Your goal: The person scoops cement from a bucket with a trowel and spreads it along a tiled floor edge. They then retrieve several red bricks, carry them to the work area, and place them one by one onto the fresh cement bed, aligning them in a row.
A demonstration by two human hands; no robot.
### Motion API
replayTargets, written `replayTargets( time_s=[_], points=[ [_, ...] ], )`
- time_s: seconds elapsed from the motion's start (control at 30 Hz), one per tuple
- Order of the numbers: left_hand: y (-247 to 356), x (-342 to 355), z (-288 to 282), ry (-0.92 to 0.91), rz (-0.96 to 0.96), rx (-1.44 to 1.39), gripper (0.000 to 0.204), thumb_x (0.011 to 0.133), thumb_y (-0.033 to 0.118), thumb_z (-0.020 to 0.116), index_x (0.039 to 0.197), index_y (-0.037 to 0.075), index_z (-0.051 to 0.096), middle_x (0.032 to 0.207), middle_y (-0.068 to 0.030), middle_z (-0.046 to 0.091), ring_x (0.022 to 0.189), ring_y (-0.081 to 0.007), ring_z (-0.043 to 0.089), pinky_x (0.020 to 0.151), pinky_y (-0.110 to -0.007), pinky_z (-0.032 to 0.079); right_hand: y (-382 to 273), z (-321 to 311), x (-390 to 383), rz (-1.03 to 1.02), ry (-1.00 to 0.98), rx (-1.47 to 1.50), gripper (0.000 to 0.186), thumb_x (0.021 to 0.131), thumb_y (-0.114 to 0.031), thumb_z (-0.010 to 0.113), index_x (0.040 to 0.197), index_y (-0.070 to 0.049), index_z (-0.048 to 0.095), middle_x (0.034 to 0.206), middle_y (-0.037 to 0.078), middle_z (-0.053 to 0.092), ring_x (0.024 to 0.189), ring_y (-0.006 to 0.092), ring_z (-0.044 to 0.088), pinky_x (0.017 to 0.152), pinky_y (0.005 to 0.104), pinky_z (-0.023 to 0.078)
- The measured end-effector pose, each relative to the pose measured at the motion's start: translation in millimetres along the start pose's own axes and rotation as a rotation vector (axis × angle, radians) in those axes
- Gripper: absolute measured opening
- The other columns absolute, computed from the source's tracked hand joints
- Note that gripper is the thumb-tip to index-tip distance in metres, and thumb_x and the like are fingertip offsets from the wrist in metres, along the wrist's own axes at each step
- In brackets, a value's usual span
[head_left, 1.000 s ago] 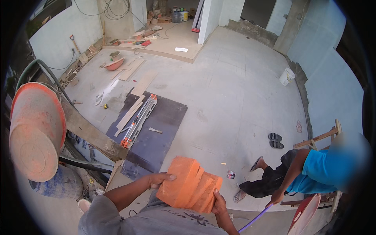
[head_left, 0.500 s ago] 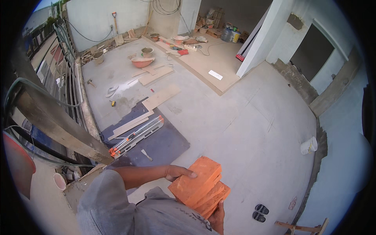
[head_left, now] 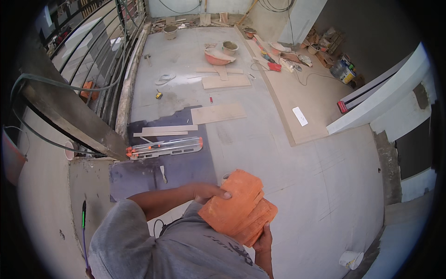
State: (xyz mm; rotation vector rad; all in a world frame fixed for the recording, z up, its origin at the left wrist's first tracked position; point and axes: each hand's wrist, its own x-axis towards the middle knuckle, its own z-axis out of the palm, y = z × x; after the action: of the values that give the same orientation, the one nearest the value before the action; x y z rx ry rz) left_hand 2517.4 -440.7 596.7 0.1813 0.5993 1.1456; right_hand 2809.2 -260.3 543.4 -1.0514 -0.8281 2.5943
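Note:
A stack of several orange bricks (head_left: 239,204) is held against my grey shirt, slightly fanned out and tilted. My left hand (head_left: 211,191) grips its upper left edge, thumb lying on the top brick. From the lower right, my right hand (head_left: 264,239) supports the stack, its fingers mostly hidden beneath. Ahead and to the left, a tile cutter (head_left: 165,148) with orange ends rests on a dark sheet (head_left: 186,169). A putty knife (head_left: 163,174) lies on the same sheet, near my left forearm.
Cut tiles (head_left: 218,113) lie beyond the cutter, with a red basin (head_left: 218,57) and a mortar bucket (head_left: 230,48) farther off. A concrete post (head_left: 69,116) and metal railing stand at left. A white bucket (head_left: 350,259) lies at lower right. A raised tiled floor (head_left: 297,93) is at right.
My view has turned to the right, so the cutter and tiles look rotated and the sandals have left the picture. Both hands keep their hold on the bricks.

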Motion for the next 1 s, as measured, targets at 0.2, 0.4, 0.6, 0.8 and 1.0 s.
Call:
replayTargets(
  time_s=[0.2, 0.4, 0.6, 0.8, 1.0],
  points=[
    [124, 53, -56, 0.059, 0.062, -0.097, 0.097, 0.079, 0.044, 0.077, 0.150, 0.001, 0.026, 0.148, -0.0194, 0.040, 0.136, -0.0269, 0.042, 0.114, -0.041, 0.033, -107, 65, 136, 0.068, -0.045, -0.075, 0.065, 0.100, -0.042, 0.048, 0.145, 0.002, 0.031, 0.143, 0.019, 0.045, 0.129, 0.0327, 0.048, 0.107, 0.0472, 0.041],
    [250, 56, -97, 0.124, 0.176, -0.107, 0.098, 0.079, 0.046, 0.077, 0.149, 0.000, 0.027, 0.148, -0.0196, 0.040, 0.135, -0.0276, 0.043, 0.113, -0.041, 0.036, -169, 124, 280, 0.208, -0.169, -0.134, 0.070, 0.098, -0.051, 0.047, 0.149, -0.007, 0.028, 0.148, 0.016, 0.040, 0.131, 0.0340, 0.045, 0.107, 0.0508, 0.041],
    [357, 30, -169, 0.393, 0.296, -0.129, 0.097, 0.078, 0.046, 0.077, 0.148, 0.000, 0.029, 0.144, -0.0194, 0.045, 0.132, -0.0278, 0.048, 0.110, -0.042, 0.040, -207, 212, 452, 0.382, -0.353, -0.188, 0.071, 0.095, -0.050, 0.054, 0.145, -0.003, 0.034, 0.141, 0.018, 0.048, 0.127, 0.0338, 0.049, 0.104, 0.0502, 0.043],
    [452, -20, -238, 0.582, 0.548, -0.246, 0.095, 0.073, 0.046, 0.080, 0.144, 0.001, 0.036, 0.137, -0.0175, 0.052, 0.123, -0.0280, 0.056, 0.104, -0.042, 0.046, -233, 366, 616, 0.549, -0.388, -0.315, 0.064, 0.094, -0.040, 0.061, 0.135, 0.005, 0.043, 0.128, 0.019, 0.057, 0.117, 0.0302, 0.058, 0.100, 0.0461, 0.047],
    [504, -69, -284, 0.719, 0.786, -0.415, 0.091, 0.075, 0.046, 0.077, 0.144, 0.001, 0.038, 0.133, -0.0160, 0.056, 0.118, -0.0288, 0.060, 0.101, -0.044, 0.049, -235, 512, 733, 0.725, -0.480, -0.513, 0.069, 0.088, -0.034, 0.072, 0.132, 0.011, 0.043, 0.125, 0.018, 0.058, 0.108, 0.0260, 0.062, 0.092, 0.0399, 0.054]
  ],
)
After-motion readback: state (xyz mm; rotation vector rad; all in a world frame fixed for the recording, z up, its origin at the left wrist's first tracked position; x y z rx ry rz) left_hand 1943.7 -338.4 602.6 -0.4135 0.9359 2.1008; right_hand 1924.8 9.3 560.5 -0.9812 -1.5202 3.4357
